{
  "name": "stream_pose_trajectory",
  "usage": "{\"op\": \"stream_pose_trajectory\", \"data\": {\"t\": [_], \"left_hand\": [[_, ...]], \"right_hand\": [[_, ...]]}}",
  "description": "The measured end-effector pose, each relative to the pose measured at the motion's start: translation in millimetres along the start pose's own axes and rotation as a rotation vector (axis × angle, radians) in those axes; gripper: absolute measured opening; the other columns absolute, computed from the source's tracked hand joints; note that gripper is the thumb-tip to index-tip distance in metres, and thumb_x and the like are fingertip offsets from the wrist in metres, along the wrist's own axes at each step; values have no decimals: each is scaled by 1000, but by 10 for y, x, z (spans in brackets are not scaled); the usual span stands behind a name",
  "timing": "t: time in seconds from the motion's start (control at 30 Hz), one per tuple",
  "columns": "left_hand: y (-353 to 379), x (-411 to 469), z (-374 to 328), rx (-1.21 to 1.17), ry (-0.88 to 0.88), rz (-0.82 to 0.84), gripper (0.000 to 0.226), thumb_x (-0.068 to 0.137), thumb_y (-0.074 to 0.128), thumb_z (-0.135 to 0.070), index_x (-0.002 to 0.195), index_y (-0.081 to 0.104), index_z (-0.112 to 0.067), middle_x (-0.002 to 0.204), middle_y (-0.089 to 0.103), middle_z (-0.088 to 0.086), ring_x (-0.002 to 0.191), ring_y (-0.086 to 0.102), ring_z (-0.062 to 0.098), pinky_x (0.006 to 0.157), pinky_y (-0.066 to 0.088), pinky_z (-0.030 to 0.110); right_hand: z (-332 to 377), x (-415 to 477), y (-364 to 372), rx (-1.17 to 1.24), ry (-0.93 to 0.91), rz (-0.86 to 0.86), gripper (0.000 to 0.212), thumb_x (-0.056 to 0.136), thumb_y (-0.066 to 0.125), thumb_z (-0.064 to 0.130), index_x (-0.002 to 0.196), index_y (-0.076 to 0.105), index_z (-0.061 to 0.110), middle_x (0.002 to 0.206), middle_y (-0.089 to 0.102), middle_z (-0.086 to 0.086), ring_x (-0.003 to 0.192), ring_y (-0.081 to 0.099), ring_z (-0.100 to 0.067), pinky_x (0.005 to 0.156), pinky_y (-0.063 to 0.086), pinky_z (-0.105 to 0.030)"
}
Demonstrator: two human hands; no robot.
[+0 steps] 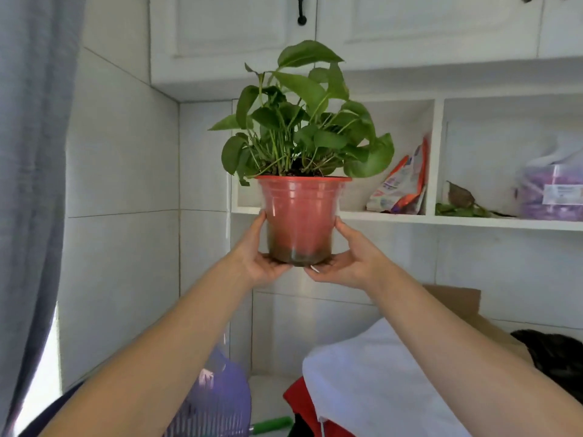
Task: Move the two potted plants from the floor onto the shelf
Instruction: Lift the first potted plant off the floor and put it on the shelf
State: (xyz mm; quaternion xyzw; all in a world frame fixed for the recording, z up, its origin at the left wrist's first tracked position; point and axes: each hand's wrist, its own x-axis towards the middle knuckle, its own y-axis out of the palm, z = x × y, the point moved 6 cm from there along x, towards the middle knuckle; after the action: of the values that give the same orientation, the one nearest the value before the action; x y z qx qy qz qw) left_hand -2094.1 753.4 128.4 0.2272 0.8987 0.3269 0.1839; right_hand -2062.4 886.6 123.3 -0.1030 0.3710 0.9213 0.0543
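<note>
I hold a potted plant point(301, 212) up in the air in front of the white wall shelf point(394, 217). It is a red plastic pot with broad green leaves and a muddy base, and it stands upright. My left hand point(262, 260) cups the pot's lower left side and bottom. My right hand point(345, 257) cups its lower right side and bottom. The pot's base hangs a little below the shelf board, before the left compartment. No second potted plant is in view.
A snack bag point(402, 187) leans in the left compartment's right corner. The right compartment holds loose leaves point(460, 205) and a purple bagged package point(550, 190). Below are a white cloth-covered surface point(378, 383), a cardboard box point(457, 301), a purple basket point(214, 398) and a grey curtain point(34, 152).
</note>
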Motion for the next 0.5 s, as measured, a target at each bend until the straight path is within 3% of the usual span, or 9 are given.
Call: {"op": "stream_pose_trajectory", "data": {"t": [0.17, 0.3, 0.4, 0.5], "left_hand": [[-38, 480, -482, 50, 0, 11, 100, 69, 76, -59, 134, 44, 10, 121, 64, 27, 97, 69, 38, 71, 58, 47], [-57, 956, -939, 88, 0, 15, 102, 63, 80, -59, 132, 47, 8, 118, 66, 26, 98, 70, 38, 80, 60, 46], [-18, 1238, -1165, 77, -9, 39, 101, 60, 83, -57, 128, 50, 10, 117, 67, 26, 101, 70, 37, 91, 56, 45], [-2, 1516, -1355, 71, -1, 27, 105, 57, 84, -59, 128, 50, 9, 117, 67, 26, 100, 70, 38, 91, 56, 45]], "right_hand": [[215, 527, 244, 16, -28, 2, 87, 70, 79, 46, 131, 42, -5, 128, 58, -22, 111, 59, -36, 78, 50, -53], [432, 980, 490, 39, -73, -13, 85, 72, 77, 48, 130, 44, -5, 128, 58, -20, 112, 59, -34, 80, 50, -52], [594, 1224, 620, 44, -102, -15, 86, 72, 76, 50, 130, 45, -4, 129, 58, -18, 115, 59, -32, 91, 49, -47], [749, 1437, 732, 50, -115, -29, 87, 73, 76, 51, 132, 44, -4, 129, 58, -18, 116, 57, -32, 95, 48, -44]]}}
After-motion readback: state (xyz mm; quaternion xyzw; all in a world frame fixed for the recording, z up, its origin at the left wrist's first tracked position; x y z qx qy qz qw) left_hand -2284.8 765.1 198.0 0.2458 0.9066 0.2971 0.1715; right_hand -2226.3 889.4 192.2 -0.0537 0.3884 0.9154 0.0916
